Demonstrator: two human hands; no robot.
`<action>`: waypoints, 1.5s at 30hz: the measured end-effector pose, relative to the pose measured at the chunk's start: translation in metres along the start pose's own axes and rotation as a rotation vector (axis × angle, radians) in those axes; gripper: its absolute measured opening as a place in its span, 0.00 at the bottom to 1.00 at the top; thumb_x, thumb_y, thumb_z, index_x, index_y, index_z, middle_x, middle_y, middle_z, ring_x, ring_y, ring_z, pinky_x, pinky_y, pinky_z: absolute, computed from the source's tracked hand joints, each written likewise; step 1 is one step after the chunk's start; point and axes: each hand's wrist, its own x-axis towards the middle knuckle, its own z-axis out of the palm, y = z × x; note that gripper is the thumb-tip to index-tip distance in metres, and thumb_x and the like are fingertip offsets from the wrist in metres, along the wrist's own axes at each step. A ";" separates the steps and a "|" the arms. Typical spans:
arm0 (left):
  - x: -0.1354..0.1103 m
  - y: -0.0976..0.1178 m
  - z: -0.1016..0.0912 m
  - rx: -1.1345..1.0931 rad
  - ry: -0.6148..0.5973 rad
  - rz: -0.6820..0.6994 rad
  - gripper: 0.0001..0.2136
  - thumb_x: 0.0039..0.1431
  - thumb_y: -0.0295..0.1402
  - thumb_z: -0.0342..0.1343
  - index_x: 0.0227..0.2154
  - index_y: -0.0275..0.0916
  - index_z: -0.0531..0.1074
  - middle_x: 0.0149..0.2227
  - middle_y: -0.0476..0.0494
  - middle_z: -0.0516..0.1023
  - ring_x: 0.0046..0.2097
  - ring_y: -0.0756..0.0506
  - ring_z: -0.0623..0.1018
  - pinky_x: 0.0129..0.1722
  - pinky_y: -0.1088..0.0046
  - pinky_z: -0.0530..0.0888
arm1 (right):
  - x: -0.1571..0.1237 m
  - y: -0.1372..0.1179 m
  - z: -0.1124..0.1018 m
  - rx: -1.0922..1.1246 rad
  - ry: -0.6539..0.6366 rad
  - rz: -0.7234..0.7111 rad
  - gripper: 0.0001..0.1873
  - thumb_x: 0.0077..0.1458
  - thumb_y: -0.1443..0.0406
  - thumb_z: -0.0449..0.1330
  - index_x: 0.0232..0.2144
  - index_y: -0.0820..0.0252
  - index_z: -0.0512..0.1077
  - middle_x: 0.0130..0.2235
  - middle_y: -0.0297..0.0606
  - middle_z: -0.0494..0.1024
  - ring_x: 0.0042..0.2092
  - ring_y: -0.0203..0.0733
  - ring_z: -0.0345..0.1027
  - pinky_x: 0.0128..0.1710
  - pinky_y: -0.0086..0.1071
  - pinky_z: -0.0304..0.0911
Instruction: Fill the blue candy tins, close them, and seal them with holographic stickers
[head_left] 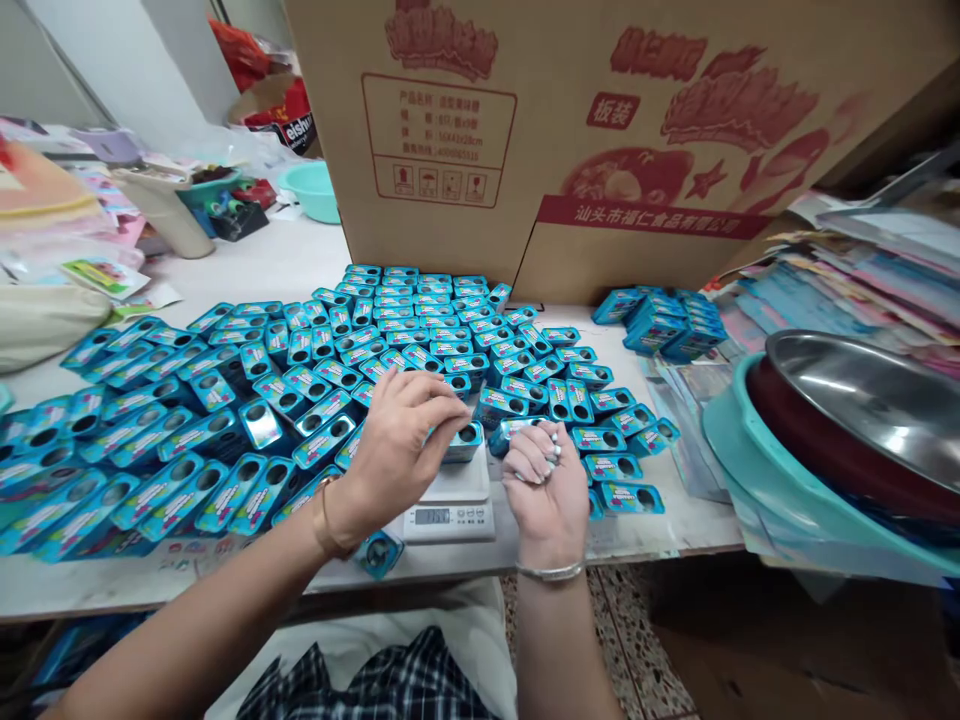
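Observation:
A small white digital scale (450,505) sits at the table's front edge with a blue tin (463,442) on its platform. My left hand (401,440) is curled over that tin, fingertips pinched at its top. My right hand (547,480) is beside the scale, closed in a loose fist on several small pale pieces. Many blue tins with round windows (225,420) cover the white table (255,265) around both hands.
A big cardboard box (600,130) stands behind the tins. Stacked basins with a steel bowl (855,410) sit at the right, papers (847,280) behind them. A teal bowl (311,190) and clutter lie at the back left.

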 end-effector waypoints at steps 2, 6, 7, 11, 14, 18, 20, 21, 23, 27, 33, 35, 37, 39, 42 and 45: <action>0.001 0.010 -0.004 -0.054 -0.011 0.037 0.08 0.64 0.34 0.51 0.36 0.44 0.76 0.42 0.47 0.78 0.50 0.43 0.72 0.62 0.52 0.57 | -0.002 0.004 0.001 0.004 0.002 0.027 0.08 0.60 0.69 0.54 0.29 0.57 0.59 0.22 0.22 0.59 0.19 0.26 0.54 0.16 0.19 0.50; -0.001 0.023 -0.004 -0.093 -0.043 0.096 0.08 0.64 0.32 0.51 0.37 0.44 0.77 0.43 0.46 0.78 0.54 0.42 0.70 0.63 0.51 0.55 | -0.006 0.013 0.004 0.043 0.028 0.065 0.08 0.61 0.68 0.52 0.29 0.57 0.58 0.22 0.23 0.60 0.20 0.26 0.55 0.16 0.19 0.50; -0.001 0.025 -0.004 -0.095 -0.052 0.104 0.09 0.64 0.32 0.51 0.37 0.45 0.77 0.43 0.46 0.78 0.55 0.42 0.70 0.63 0.50 0.55 | -0.007 0.015 0.003 0.047 0.030 0.070 0.08 0.62 0.68 0.52 0.29 0.57 0.58 0.22 0.23 0.61 0.20 0.26 0.55 0.16 0.19 0.51; -0.003 0.032 -0.003 -0.106 -0.075 0.156 0.09 0.64 0.32 0.51 0.39 0.47 0.77 0.44 0.46 0.78 0.57 0.41 0.69 0.62 0.47 0.54 | -0.005 0.021 -0.003 0.014 0.022 0.116 0.07 0.61 0.69 0.52 0.30 0.57 0.58 0.23 0.24 0.65 0.20 0.26 0.59 0.16 0.18 0.54; -0.003 0.038 0.000 -0.106 -0.113 0.184 0.10 0.64 0.31 0.51 0.39 0.47 0.78 0.44 0.46 0.78 0.56 0.41 0.69 0.62 0.46 0.54 | -0.001 0.026 -0.008 0.018 0.013 0.179 0.04 0.59 0.67 0.54 0.32 0.58 0.61 0.26 0.26 0.69 0.22 0.27 0.63 0.16 0.18 0.57; -0.003 0.042 0.001 -0.091 -0.183 0.208 0.09 0.64 0.31 0.51 0.37 0.46 0.77 0.45 0.48 0.78 0.57 0.41 0.69 0.63 0.46 0.52 | -0.001 0.033 -0.005 0.057 0.031 0.215 0.02 0.59 0.67 0.55 0.36 0.59 0.64 0.28 0.26 0.72 0.24 0.25 0.65 0.22 0.16 0.63; -0.001 0.037 -0.004 -0.086 -0.176 0.204 0.09 0.64 0.32 0.51 0.38 0.46 0.77 0.45 0.48 0.78 0.58 0.41 0.68 0.63 0.47 0.50 | -0.005 0.033 -0.001 0.068 0.055 0.224 0.03 0.60 0.67 0.54 0.33 0.59 0.63 0.25 0.25 0.70 0.22 0.25 0.63 0.20 0.17 0.61; 0.001 0.033 -0.008 -0.085 -0.153 0.191 0.09 0.64 0.32 0.51 0.39 0.46 0.76 0.46 0.47 0.77 0.58 0.41 0.68 0.63 0.47 0.51 | -0.008 0.031 0.001 0.072 0.064 0.221 0.05 0.61 0.67 0.53 0.31 0.59 0.62 0.24 0.25 0.68 0.21 0.25 0.61 0.17 0.17 0.58; 0.004 0.021 -0.013 -0.075 -0.101 0.144 0.09 0.64 0.34 0.51 0.44 0.44 0.74 0.47 0.45 0.77 0.57 0.41 0.68 0.62 0.50 0.55 | -0.014 0.024 0.005 0.071 0.065 0.186 0.08 0.62 0.68 0.51 0.29 0.58 0.60 0.23 0.24 0.64 0.19 0.26 0.57 0.14 0.19 0.53; 0.001 -0.011 0.000 0.084 -0.222 0.063 0.24 0.57 0.41 0.59 0.55 0.40 0.66 0.51 0.38 0.73 0.54 0.38 0.70 0.56 0.52 0.63 | -0.025 -0.001 0.008 0.023 -0.005 0.025 0.09 0.63 0.68 0.50 0.28 0.57 0.58 0.23 0.24 0.61 0.19 0.27 0.54 0.14 0.20 0.50; -0.009 -0.038 0.034 0.248 -0.380 0.091 0.14 0.55 0.34 0.60 0.45 0.40 0.70 0.43 0.37 0.78 0.47 0.36 0.75 0.56 0.45 0.60 | -0.051 -0.053 0.000 -0.019 -0.039 -0.138 0.09 0.61 0.72 0.51 0.29 0.57 0.58 0.23 0.23 0.59 0.18 0.27 0.54 0.15 0.20 0.49; 0.005 -0.030 0.027 0.231 -0.312 0.105 0.12 0.56 0.36 0.58 0.43 0.41 0.71 0.40 0.40 0.79 0.44 0.36 0.76 0.55 0.45 0.59 | -0.070 -0.075 -0.006 -0.018 -0.021 -0.219 0.10 0.61 0.73 0.50 0.29 0.56 0.57 0.23 0.23 0.59 0.18 0.27 0.54 0.15 0.21 0.49; 0.029 -0.009 0.017 0.197 -0.241 0.124 0.13 0.57 0.43 0.58 0.41 0.42 0.71 0.36 0.43 0.79 0.41 0.38 0.76 0.55 0.45 0.59 | -0.094 -0.097 -0.013 -0.014 0.002 -0.325 0.11 0.60 0.75 0.50 0.29 0.56 0.56 0.23 0.23 0.59 0.19 0.28 0.54 0.16 0.21 0.51; 0.057 0.023 0.015 0.107 -0.207 0.182 0.17 0.58 0.48 0.55 0.43 0.41 0.71 0.35 0.44 0.78 0.40 0.39 0.75 0.55 0.48 0.60 | -0.120 -0.115 -0.018 -0.020 0.020 -0.435 0.12 0.59 0.76 0.50 0.28 0.56 0.56 0.23 0.23 0.59 0.19 0.28 0.54 0.17 0.22 0.52; 0.092 0.083 0.045 -0.055 -0.191 0.332 0.25 0.60 0.46 0.53 0.58 0.43 0.61 0.40 0.44 0.78 0.45 0.40 0.75 0.56 0.50 0.58 | -0.152 -0.134 -0.022 -0.051 0.042 -0.559 0.13 0.57 0.77 0.50 0.27 0.56 0.55 0.23 0.23 0.59 0.20 0.29 0.52 0.18 0.23 0.52; 0.110 0.139 0.109 -0.055 -0.239 0.526 0.26 0.61 0.42 0.51 0.62 0.52 0.56 0.38 0.45 0.78 0.44 0.40 0.74 0.56 0.46 0.58 | -0.176 -0.145 -0.024 -0.073 0.070 -0.631 0.14 0.56 0.78 0.51 0.27 0.56 0.56 0.23 0.23 0.58 0.20 0.29 0.51 0.18 0.23 0.51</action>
